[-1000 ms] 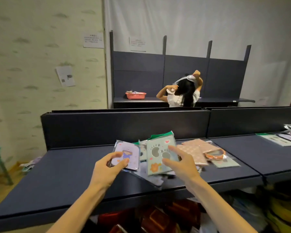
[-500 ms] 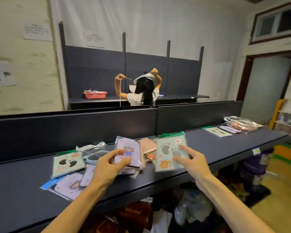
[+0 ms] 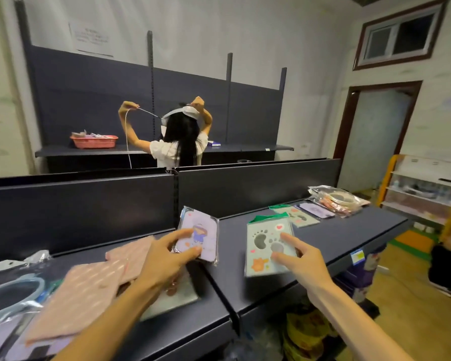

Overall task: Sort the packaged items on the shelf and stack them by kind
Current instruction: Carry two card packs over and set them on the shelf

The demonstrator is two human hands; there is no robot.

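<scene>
left hand (image 3: 164,259): pinches purple packet (image 3: 198,238), left of shelf divider (image 3: 219,290)
right hand (image 3: 301,259): pinches green paw packet (image 3: 264,246), right of it

Bare forearms, no sleeves, hands (image 3: 167,267) unadorned

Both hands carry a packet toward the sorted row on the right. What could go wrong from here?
1. The left hand pinches the purple packet only near its lower edge; the slick wrapper might slip out.
2. The right hand holds the green paw-print packet with thumb and fingertips near the shelf front edge; a loose drop could send it to the floor.
3. Green and purple packets lie side by side at the far right, so a hasty placement could mix kinds.
</scene>
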